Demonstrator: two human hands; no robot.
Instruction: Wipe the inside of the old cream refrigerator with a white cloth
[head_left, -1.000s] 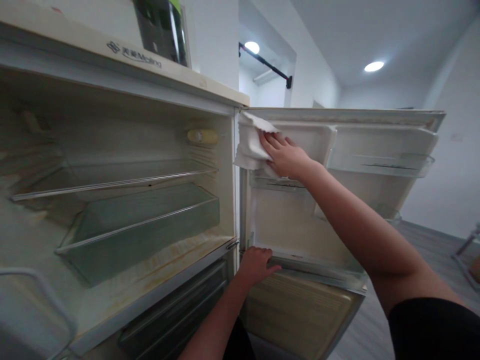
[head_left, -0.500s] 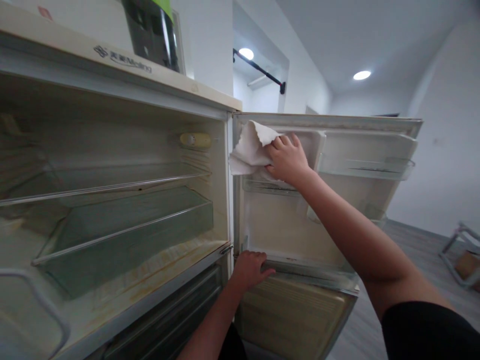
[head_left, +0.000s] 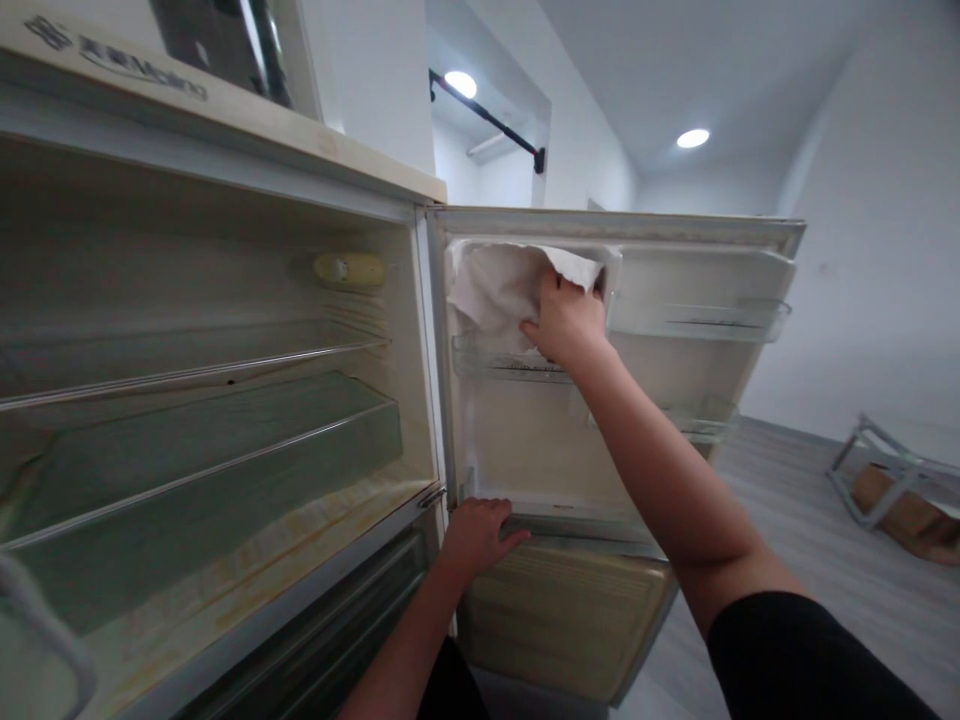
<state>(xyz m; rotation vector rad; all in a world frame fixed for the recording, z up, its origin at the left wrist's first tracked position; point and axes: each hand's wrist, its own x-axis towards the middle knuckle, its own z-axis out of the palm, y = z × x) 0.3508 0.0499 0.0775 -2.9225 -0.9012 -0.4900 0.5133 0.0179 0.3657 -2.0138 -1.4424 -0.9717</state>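
My right hand (head_left: 568,318) is closed on a crumpled white cloth (head_left: 499,285). The cloth lies spread against the upper inner corner of the open refrigerator door (head_left: 536,430), above a small clear door rack (head_left: 510,362). Lower down, my left hand (head_left: 478,535) rests at the bottom rack of that door, near the hinge side. Its fingers bend over the rack's edge and the thumb sticks out to the right; the fingertips are partly hidden. Below it hangs the open lower door (head_left: 562,620), yellowed inside.
Left of me is the open refrigerator (head_left: 431,350), with a glass shelf (head_left: 187,365), a greenish clear drawer (head_left: 225,510) and yellow stains on its floor. More clear racks (head_left: 697,318) line the door's outer side. A metal-framed stand (head_left: 870,470) with a brown box (head_left: 900,510) is at the right.
My right hand has drawn the cloth's top edge rightward, and the cloth now lies flatter against the door. My left hand keeps its place on the door. The view has turned slightly right.
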